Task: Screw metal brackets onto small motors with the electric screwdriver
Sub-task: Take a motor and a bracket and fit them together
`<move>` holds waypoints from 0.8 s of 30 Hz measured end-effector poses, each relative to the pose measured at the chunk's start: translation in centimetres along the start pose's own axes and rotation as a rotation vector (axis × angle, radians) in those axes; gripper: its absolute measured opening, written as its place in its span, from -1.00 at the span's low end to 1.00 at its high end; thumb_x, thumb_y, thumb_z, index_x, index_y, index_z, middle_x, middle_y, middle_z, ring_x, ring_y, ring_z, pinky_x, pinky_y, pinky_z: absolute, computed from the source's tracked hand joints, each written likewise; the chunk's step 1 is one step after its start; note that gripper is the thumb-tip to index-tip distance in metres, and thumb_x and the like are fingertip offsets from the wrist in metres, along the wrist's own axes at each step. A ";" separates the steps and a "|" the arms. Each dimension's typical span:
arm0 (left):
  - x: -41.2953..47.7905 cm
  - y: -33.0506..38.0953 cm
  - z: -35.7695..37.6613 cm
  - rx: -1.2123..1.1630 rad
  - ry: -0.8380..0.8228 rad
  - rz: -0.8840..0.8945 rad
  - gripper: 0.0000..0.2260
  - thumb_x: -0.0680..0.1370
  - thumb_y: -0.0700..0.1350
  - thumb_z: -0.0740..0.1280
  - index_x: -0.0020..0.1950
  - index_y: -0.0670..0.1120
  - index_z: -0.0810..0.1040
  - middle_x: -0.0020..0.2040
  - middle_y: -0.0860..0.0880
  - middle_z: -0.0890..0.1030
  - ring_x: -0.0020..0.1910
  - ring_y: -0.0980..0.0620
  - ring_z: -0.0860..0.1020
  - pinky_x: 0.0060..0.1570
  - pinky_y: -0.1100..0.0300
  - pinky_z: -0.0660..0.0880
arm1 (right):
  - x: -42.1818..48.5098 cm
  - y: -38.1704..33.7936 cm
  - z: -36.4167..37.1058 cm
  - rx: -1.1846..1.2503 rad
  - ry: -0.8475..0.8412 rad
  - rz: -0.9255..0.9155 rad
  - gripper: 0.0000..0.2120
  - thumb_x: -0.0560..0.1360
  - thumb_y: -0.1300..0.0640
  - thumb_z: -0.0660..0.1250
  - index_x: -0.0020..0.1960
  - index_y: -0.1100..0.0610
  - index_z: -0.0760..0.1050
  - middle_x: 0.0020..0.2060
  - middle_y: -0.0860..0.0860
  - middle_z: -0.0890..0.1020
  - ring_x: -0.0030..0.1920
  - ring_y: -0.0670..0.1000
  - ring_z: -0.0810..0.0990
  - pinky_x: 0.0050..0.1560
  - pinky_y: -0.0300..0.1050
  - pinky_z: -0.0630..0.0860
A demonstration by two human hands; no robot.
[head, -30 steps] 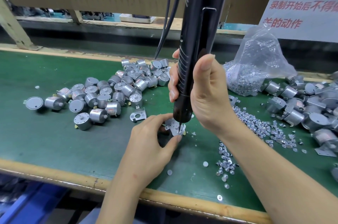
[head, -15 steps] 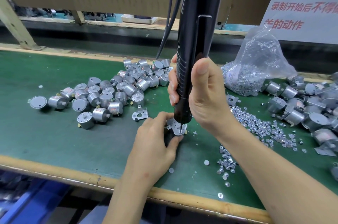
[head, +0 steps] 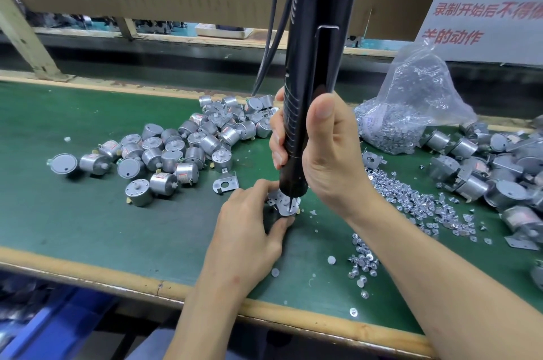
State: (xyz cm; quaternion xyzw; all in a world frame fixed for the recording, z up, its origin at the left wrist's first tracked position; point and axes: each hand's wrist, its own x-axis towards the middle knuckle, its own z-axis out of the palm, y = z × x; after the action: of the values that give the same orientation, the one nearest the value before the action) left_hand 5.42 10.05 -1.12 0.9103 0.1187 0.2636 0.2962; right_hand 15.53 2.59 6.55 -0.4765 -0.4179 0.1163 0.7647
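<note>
Bench mat [head: 88, 213]: your green work surface. The job sits at its middle, near the front edge.
Electric screwdriver [head: 317, 66]: black and hung from its cable, it stands close to upright right over the job.
Bare motors [head: 188, 148]: a heap to your left, well apart from the job. None of them carries a bracket.
Screw bag [head: 411, 101]: clear plastic, at the back on your right.
Bracketed motors [head: 484, 171]: piled at the far right. I judge these to be your finished ones.
Right hand [head: 326, 160]: wrapped round the lower barrel of the screwdriver, thumb lying up its front and fingers curled behind.
Left hand [head: 249, 227]: thumb and fingers pinch the motor from both sides and pin it to the mat. The hand hides most of the motor body.
Loose screws [head: 411, 198]: scattered on the mat just right of your right wrist.
Spare bracket [head: 225, 183]: lies on the mat between the heap and your left fingers, just beside them.
Bracket on motor [head: 280, 202]: sits flat on top of the motor you hold, directly beneath the tool. By my reading, you are driving a screw through it now.
Bit [head: 291, 201]: the tip is down on the bracket's near side. The screw head is too small to make out.
Next move: press straight down with the barrel plumb and the left pinch firm so the motor cannot spin. Then lift off and check for an unfilled hole; I cannot tell how many screws are in.
</note>
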 end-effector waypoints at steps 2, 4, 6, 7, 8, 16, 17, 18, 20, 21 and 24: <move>0.0 0.0 0.0 -0.003 -0.003 -0.003 -0.67 0.42 -0.10 0.52 0.06 0.15 0.48 -0.16 0.42 0.43 -0.08 0.14 0.48 -0.09 0.51 0.30 | 0.0 -0.1 -0.1 -0.001 0.001 -0.011 -0.07 0.39 -0.46 0.27 0.09 0.47 0.28 -0.38 -0.08 0.51 -0.50 0.01 0.41 -0.44 -0.09 0.38; 0.1 -0.1 0.0 -0.011 -0.005 -0.005 -0.66 0.42 -0.11 0.53 0.09 0.15 0.49 -0.15 0.43 0.42 -0.06 0.16 0.48 -0.08 0.52 0.30 | 0.0 -0.1 -0.1 0.004 0.006 -0.009 -0.07 0.39 -0.46 0.27 0.09 0.47 0.28 -0.38 -0.08 0.51 -0.50 0.00 0.41 -0.44 -0.09 0.38; 0.1 -0.1 0.0 -0.010 -0.002 -0.005 -0.65 0.42 -0.11 0.53 0.08 0.15 0.49 -0.16 0.45 0.41 -0.05 0.19 0.46 -0.06 0.54 0.29 | 0.0 -0.1 0.0 0.010 0.011 0.001 -0.08 0.39 -0.45 0.27 0.08 0.47 0.28 -0.38 -0.08 0.51 -0.50 0.00 0.41 -0.44 -0.09 0.38; 0.1 -0.1 0.0 -0.009 0.000 -0.002 -0.65 0.42 -0.12 0.53 0.08 0.16 0.48 -0.17 0.45 0.41 -0.05 0.20 0.45 -0.06 0.55 0.28 | 0.0 -0.1 0.0 0.014 0.011 0.007 -0.09 0.39 -0.45 0.27 0.08 0.46 0.27 -0.39 -0.07 0.50 -0.50 0.00 0.41 -0.44 -0.09 0.38; 0.1 -0.1 0.0 -0.009 0.000 0.001 -0.64 0.42 -0.12 0.53 0.07 0.17 0.47 -0.17 0.45 0.40 -0.06 0.22 0.44 -0.05 0.56 0.27 | 0.0 -0.1 0.0 0.019 0.013 0.013 -0.10 0.39 -0.45 0.27 0.07 0.45 0.27 -0.39 -0.07 0.50 -0.50 0.00 0.41 -0.44 -0.10 0.39; -0.1 0.1 0.1 -0.003 0.019 0.013 -0.53 0.41 -0.10 0.52 -0.01 0.29 0.29 -0.20 0.43 0.40 -0.08 0.17 0.43 -0.05 0.53 0.28 | 0.1 0.0 0.2 -0.020 0.022 0.022 -0.27 0.44 -0.44 0.26 -0.04 0.30 0.33 -0.39 -0.01 0.50 -0.51 0.02 0.43 -0.47 -0.09 0.39; -0.1 0.1 0.1 -0.001 0.023 0.014 -0.51 0.41 -0.10 0.52 -0.03 0.31 0.26 -0.20 0.43 0.39 -0.10 0.18 0.41 -0.06 0.53 0.28 | 0.0 0.0 0.2 -0.033 0.025 0.012 -0.32 0.45 -0.43 0.26 -0.05 0.24 0.34 -0.39 -0.01 0.50 -0.52 0.03 0.43 -0.48 -0.08 0.38; -0.2 0.1 0.1 0.005 0.026 0.015 -0.49 0.41 -0.10 0.52 -0.04 0.32 0.23 -0.21 0.43 0.39 -0.11 0.19 0.39 -0.07 0.54 0.28 | 0.0 0.0 0.3 -0.047 0.028 0.002 -0.37 0.45 -0.42 0.25 -0.06 0.20 0.35 -0.40 0.00 0.49 -0.52 0.03 0.42 -0.49 -0.07 0.38; -0.2 0.1 0.1 0.016 0.024 0.010 -0.50 0.41 -0.08 0.52 -0.03 0.32 0.24 -0.20 0.43 0.38 -0.11 0.18 0.40 -0.08 0.55 0.27 | 0.0 -0.1 0.4 -0.067 0.037 -0.008 -0.39 0.46 -0.42 0.25 -0.08 0.17 0.35 -0.40 0.01 0.49 -0.52 0.03 0.42 -0.49 -0.04 0.37; -0.2 0.1 0.1 0.017 0.019 0.004 -0.54 0.42 -0.08 0.52 -0.02 0.31 0.27 -0.19 0.43 0.39 -0.09 0.17 0.43 -0.07 0.54 0.27 | 0.0 -0.1 0.4 -0.073 0.044 -0.011 -0.37 0.46 -0.41 0.24 -0.09 0.20 0.33 -0.40 0.02 0.48 -0.52 0.03 0.42 -0.49 -0.04 0.37; -0.2 -0.1 0.2 0.017 0.000 -0.014 -0.64 0.43 -0.05 0.50 0.05 0.23 0.39 -0.15 0.38 0.44 -0.01 0.13 0.49 -0.09 0.43 0.31 | 0.1 -0.1 0.2 -0.083 0.082 -0.017 -0.27 0.47 -0.39 0.24 -0.07 0.36 0.31 -0.41 0.01 0.48 -0.51 0.03 0.43 -0.49 -0.06 0.40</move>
State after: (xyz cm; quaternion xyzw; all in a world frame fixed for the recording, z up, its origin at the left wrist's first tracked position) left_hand 5.37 9.93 -1.37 0.9119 0.1270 0.2606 0.2904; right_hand 15.38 2.72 6.76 -0.5086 -0.3948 0.0730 0.7617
